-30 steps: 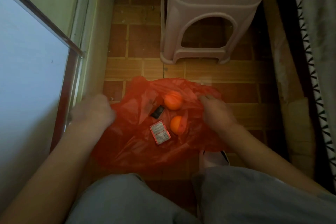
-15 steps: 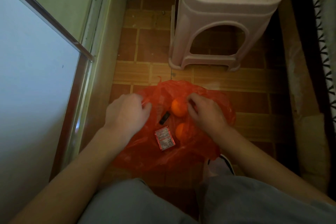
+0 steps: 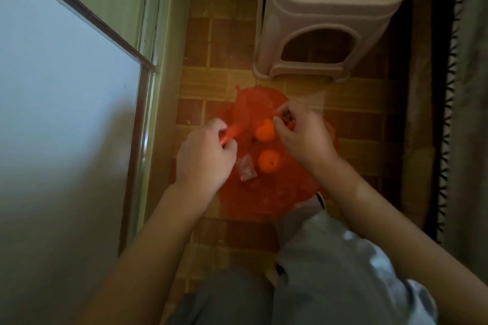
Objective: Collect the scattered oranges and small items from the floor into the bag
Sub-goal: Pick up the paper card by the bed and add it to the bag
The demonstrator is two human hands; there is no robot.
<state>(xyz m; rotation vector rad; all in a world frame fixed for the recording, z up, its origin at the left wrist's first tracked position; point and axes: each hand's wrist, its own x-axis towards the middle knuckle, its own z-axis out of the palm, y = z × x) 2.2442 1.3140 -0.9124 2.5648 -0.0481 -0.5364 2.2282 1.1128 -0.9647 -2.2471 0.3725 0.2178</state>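
Note:
A thin red plastic bag [image 3: 266, 192] lies on the tiled floor between my hands. Two oranges show through it, one [image 3: 264, 132] farther from me and one [image 3: 268, 161] nearer. A small pinkish packet [image 3: 247, 171] lies left of the nearer orange. My left hand [image 3: 204, 157] is closed on a twisted strip of the bag's left edge. Fingers of my right hand [image 3: 303, 137] pinch the bag's plastic at the right, just beside the far orange. The small black item is hidden.
A pale plastic stool [image 3: 327, 16] stands on the floor just beyond the bag. A glass door with a metal frame [image 3: 142, 124] runs along the left. Fabric with a patterned trim [image 3: 449, 113] borders the right. My knees in grey trousers [image 3: 330, 272] fill the bottom.
Both hands have moved inward from the bag's outer sides and gathered its edges, pulling the plastic up around the oranges. The black item went out of sight.

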